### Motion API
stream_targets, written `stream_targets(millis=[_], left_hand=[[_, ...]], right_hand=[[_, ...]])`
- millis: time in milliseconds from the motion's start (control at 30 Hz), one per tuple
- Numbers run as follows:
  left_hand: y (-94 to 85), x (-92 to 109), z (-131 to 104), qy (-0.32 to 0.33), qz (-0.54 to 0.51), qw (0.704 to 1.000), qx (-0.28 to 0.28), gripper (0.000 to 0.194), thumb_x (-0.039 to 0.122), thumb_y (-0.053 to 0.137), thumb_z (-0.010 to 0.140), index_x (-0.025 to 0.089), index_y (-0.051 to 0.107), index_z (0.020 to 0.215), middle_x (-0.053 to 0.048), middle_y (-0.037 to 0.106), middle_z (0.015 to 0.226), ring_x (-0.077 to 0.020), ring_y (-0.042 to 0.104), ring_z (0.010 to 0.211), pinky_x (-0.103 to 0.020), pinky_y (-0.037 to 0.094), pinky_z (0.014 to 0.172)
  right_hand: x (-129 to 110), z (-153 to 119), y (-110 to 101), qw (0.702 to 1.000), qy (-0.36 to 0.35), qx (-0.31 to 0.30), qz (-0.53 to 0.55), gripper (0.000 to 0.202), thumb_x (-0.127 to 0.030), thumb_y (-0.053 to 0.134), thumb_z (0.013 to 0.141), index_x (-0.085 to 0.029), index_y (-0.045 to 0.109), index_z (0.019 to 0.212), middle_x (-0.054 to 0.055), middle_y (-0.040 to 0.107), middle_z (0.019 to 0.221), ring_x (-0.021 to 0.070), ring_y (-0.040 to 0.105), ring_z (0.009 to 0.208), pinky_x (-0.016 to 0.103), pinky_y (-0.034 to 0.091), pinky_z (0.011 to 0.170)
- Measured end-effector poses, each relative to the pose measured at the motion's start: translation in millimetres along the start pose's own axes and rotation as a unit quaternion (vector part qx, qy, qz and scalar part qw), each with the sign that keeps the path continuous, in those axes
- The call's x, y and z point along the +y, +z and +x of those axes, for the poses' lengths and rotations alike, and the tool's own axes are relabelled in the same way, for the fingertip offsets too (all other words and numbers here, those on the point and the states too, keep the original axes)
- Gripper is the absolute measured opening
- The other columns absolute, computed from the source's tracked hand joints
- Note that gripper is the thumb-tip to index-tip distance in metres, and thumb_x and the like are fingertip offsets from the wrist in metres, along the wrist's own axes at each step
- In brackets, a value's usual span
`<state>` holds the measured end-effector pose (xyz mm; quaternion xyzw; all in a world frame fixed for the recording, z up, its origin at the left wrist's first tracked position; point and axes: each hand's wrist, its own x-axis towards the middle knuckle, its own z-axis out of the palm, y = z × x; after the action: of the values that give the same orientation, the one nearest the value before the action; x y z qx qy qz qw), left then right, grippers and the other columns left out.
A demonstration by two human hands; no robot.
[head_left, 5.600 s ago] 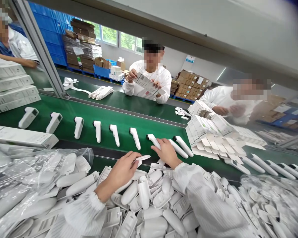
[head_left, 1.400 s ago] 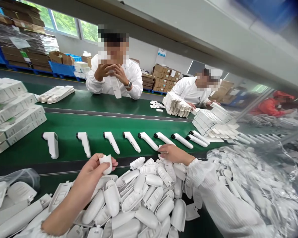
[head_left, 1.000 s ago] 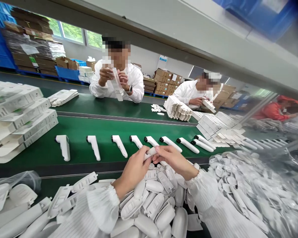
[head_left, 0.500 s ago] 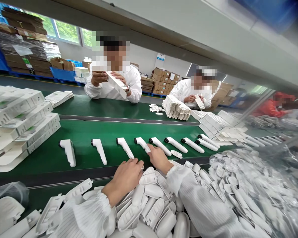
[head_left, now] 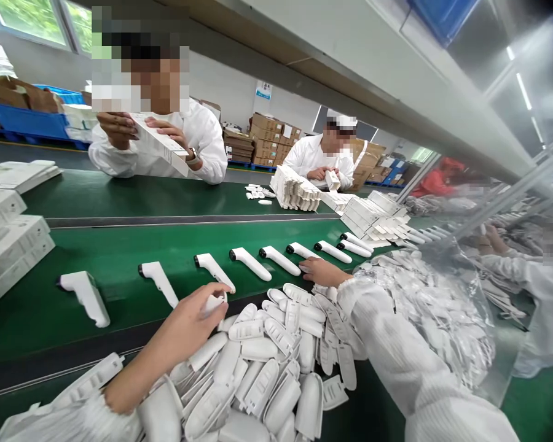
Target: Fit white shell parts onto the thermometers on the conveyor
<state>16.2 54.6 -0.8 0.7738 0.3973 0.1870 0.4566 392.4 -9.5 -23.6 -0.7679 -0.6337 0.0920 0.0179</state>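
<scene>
A green conveyor belt [head_left: 120, 245] runs across the frame, carrying a row of white handheld devices [head_left: 249, 264] laid side by side; every place below is given from that belt. On its near side a heap of white plastic shells [head_left: 267, 362] covers the bench, with a clear bag of more shells [head_left: 424, 301] to the right. On the far side, a person in white [head_left: 166, 147] holds a flat carton [head_left: 159, 142] up before them, and another seated further along works beside fanned stacks of cartons [head_left: 299, 190].

Half a second ago both of the wearer's hands lay close together at the belt's near edge, the right on a device. Now they have parted — the view has also swung right. The left hand [head_left: 193, 319] hovers over the heap just short of the belt, fingers curled round a small white cover piece [head_left: 214, 302], pinched between thumb and fingertips. The right hand [head_left: 320, 271] rests at the belt's near edge beside the end of a device [head_left: 301, 250], fingers bent and low; whether it grips anything cannot be told.

Judging by this, one device is finished with and a fresh cover is in hand — the cycle looks to be starting over.
</scene>
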Motion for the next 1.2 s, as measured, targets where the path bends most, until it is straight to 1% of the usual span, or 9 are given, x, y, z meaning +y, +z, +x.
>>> stream_targets(millis=[133, 267, 400, 467, 567, 767, 867, 1000, 1200], left_hand=[[0.7, 5.1, -4.1, -0.032, -0.006, 0.999, -0.017, 0.025, 0.047, 0.055, 0.082, 0.027, 0.060, 0.097, 0.003, 0.063, 0.076, -0.0171, 0.052, 0.059, -0.025, 0.034, 0.055], [-6.0, -4.4, -16.7, -0.022, 0.064, 0.997, -0.042, 0.013, 0.035, 0.055, 0.078, 0.026, 0.060, 0.085, 0.000, 0.066, 0.091, -0.0216, 0.059, 0.078, -0.027, 0.041, 0.066], [-4.0, -12.3, -24.3, -0.015, 0.107, 0.991, -0.084, 0.031, 0.028, 0.055, 0.074, 0.027, 0.064, 0.104, -0.005, 0.065, 0.109, -0.0276, 0.061, 0.101, -0.032, 0.046, 0.078], [0.1, -12.4, -24.9, -0.007, 0.123, 0.988, -0.092, 0.045, 0.025, 0.055, 0.073, 0.026, 0.062, 0.117, -0.008, 0.063, 0.118, -0.0291, 0.059, 0.111, -0.034, 0.045, 0.086], [1.3, -10.8, -26.1, 0.003, 0.136, 0.988, -0.076, 0.032, 0.021, 0.051, 0.073, 0.025, 0.066, 0.101, -0.006, 0.066, 0.106, -0.0276, 0.060, 0.107, -0.033, 0.044, 0.085], [-21.0, -13.6, -31.4, -0.059, 0.029, 0.998, 0.005, 0.011, 0.031, 0.050, 0.076, 0.024, 0.058, 0.080, 0.005, 0.053, 0.061, -0.0152, 0.046, 0.053, -0.025, 0.030, 0.052], [-25.5, -18.3, -29.4, -0.074, -0.004, 0.997, 0.038, 0.014, 0.036, 0.054, 0.075, 0.023, 0.056, 0.079, 0.004, 0.055, 0.066, -0.0150, 0.049, 0.060, -0.024, 0.033, 0.056], [-18.6, -21.4, -26.2, -0.099, -0.066, 0.992, 0.036, 0.022, 0.040, 0.058, 0.074, 0.023, 0.057, 0.089, 0.002, 0.062, 0.077, -0.0174, 0.054, 0.068, -0.026, 0.041, 0.061], [-8.2, -17.7, -23.5, -0.123, -0.205, 0.971, 0.020, 0.029, 0.040, 0.066, 0.070, 0.022, 0.060, 0.092, 0.001, 0.064, 0.079, -0.0174, 0.058, 0.070, -0.029, 0.049, 0.069]], right_hand=[[21.2, -0.5, 9.4, 0.999, -0.030, -0.013, 0.011, 0.053, -0.018, 0.060, 0.084, -0.016, 0.055, 0.137, 0.015, 0.065, 0.123, 0.0254, 0.064, 0.106, 0.032, 0.046, 0.091], [12.1, -3.1, 0.3, 0.991, -0.006, 0.071, 0.113, 0.050, -0.014, 0.053, 0.078, -0.017, 0.058, 0.127, 0.012, 0.066, 0.120, 0.0235, 0.066, 0.095, 0.033, 0.048, 0.083], [-56.0, 1.0, -9.0, 0.935, -0.049, 0.083, 0.342, 0.056, -0.023, 0.054, 0.077, -0.024, 0.051, 0.133, 0.004, 0.066, 0.110, 0.0161, 0.064, 0.072, 0.027, 0.049, 0.065], [-99.1, 8.4, -4.6, 0.914, -0.103, 0.063, 0.388, 0.046, -0.025, 0.057, 0.078, -0.024, 0.061, 0.124, 0.005, 0.064, 0.113, 0.0146, 0.063, 0.073, 0.027, 0.049, 0.068], [-141.5, 23.6, 12.7, 0.890, -0.124, 0.078, 0.432, 0.030, -0.032, 0.061, 0.079, -0.021, 0.068, 0.107, 0.006, 0.065, 0.112, 0.0166, 0.064, 0.081, 0.030, 0.050, 0.077], [-136.9, 30.4, 46.6, 0.957, -0.049, 0.108, 0.265, 0.015, -0.028, 0.065, 0.078, -0.019, 0.062, 0.090, 0.005, 0.066, 0.098, 0.0212, 0.062, 0.089, 0.033, 0.046, 0.083], [-134.3, 24.3, 52.3, 0.983, -0.035, 0.097, 0.155, 0.017, -0.016, 0.061, 0.077, -0.018, 0.059, 0.094, 0.009, 0.064, 0.104, 0.0222, 0.061, 0.092, 0.033, 0.045, 0.083], [-143.2, 24.0, 54.8, 0.995, -0.013, 0.056, 0.081, 0.047, -0.006, 0.053, 0.078, -0.013, 0.051, 0.125, 0.013, 0.066, 0.109, 0.0251, 0.064, 0.099, 0.032, 0.045, 0.082], [-142.8, 28.9, 50.2, 0.998, -0.007, 0.045, 0.031, 0.045, -0.013, 0.047, 0.092, -0.009, 0.048, 0.137, 0.019, 0.065, 0.118, 0.0288, 0.062, 0.110, 0.035, 0.045, 0.090]])
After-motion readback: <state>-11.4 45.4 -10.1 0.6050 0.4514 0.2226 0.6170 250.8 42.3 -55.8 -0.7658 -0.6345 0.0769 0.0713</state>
